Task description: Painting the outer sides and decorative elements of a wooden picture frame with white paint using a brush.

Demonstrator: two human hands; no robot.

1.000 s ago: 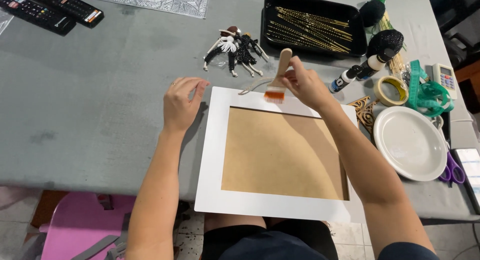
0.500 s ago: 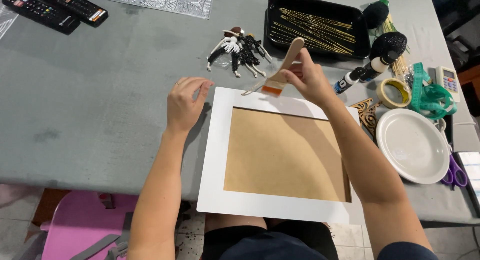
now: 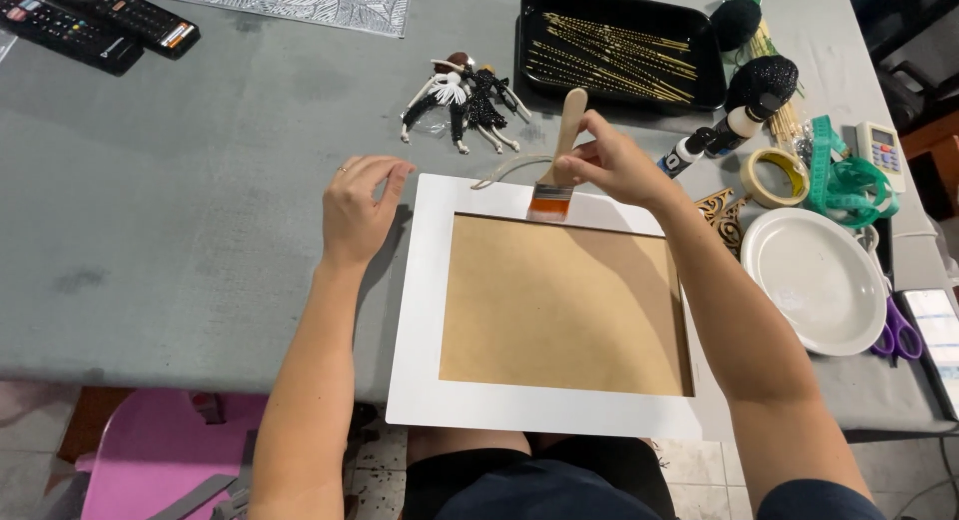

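At the near edge of the grey table [image 3: 200, 210], a white picture mat [image 3: 425, 310] framing a brown board [image 3: 564, 305] overhangs toward the person's lap. The left hand [image 3: 358, 212] rests at the mat's far left corner, fingers curled loosely and holding nothing, their tips touching the mat's edge. The right hand [image 3: 614, 165] pinches the pale wooden handle of a flat paintbrush [image 3: 555, 175] between thumb and fingers, the orange bristles standing on the mat's far strip. Toward the right edge, a white plate [image 3: 814, 280] lies bare, purple scissors [image 3: 899, 332] just beside it. Farther off sit a roll of tape [image 3: 774, 175] and small doll figures [image 3: 465, 100]. Near the far edge, a black tray [image 3: 619, 45] holds a scatter of thin gold sticks [image 3: 609, 45]. Since the earlier frames the brush has shifted from the mat's far edge, handle tipped right, to more upright on the strip; the left hand stays put.
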